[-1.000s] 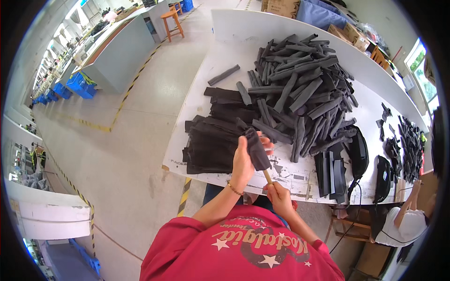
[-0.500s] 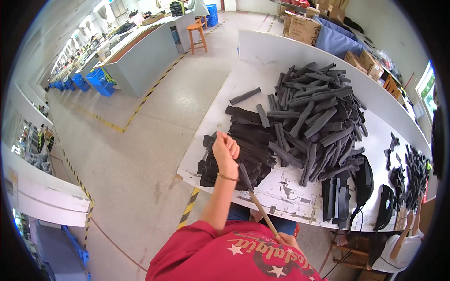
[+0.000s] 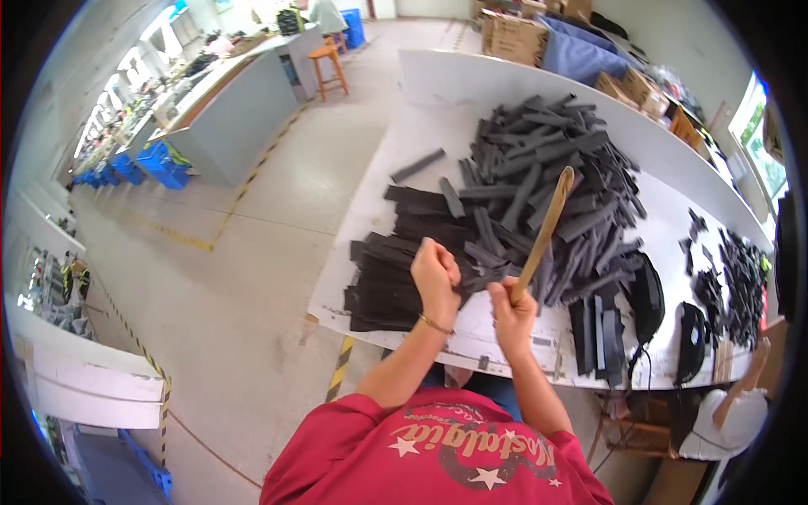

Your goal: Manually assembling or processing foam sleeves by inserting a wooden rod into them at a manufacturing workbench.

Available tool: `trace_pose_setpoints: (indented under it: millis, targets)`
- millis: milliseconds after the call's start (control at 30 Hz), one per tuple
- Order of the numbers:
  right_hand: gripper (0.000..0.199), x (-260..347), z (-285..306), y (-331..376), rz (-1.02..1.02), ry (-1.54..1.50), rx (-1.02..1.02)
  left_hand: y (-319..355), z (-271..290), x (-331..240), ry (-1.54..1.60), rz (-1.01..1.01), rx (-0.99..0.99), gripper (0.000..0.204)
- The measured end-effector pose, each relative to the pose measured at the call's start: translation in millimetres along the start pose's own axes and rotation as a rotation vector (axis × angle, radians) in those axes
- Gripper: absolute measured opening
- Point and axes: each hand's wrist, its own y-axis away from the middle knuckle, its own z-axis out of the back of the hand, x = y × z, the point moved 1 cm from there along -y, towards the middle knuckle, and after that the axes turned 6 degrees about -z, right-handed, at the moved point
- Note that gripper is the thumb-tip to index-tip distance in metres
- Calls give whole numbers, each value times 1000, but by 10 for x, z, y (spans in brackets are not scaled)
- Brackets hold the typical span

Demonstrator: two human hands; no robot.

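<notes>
My right hand is closed around the lower end of a wooden stick, which slants up and away to the right over the table. Beside it on the left, my left hand has its fingers curled closed. Dark material shows between the two hands, but I cannot make out whether my left hand grips it. Under and left of that hand lie flat black fabric strips in layered stacks. Farther off, a large heap of dark grey fabric tubes covers the middle of the white table.
Folded dark pieces and black curved pouches lie on the right, near a pile of small black scraps. Another person sits at the table's right end. A raised white panel borders the far side.
The stick's end has swung up from beside a dark tube near my left wrist to point away over the heap. My right hand has risen from my body; my left hand has shifted right.
</notes>
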Motion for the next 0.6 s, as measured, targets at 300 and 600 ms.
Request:
trace_pose_setpoints:
  millis: [300, 600]
  targets:
    - [11, 371, 265, -204, 401, 393, 25, 410, 112, 111, -470, 313, 1037, 29]
    - [15, 836, 252, -826, 154, -453, -202, 1134, 591, 514, -616, 346, 1097, 35]
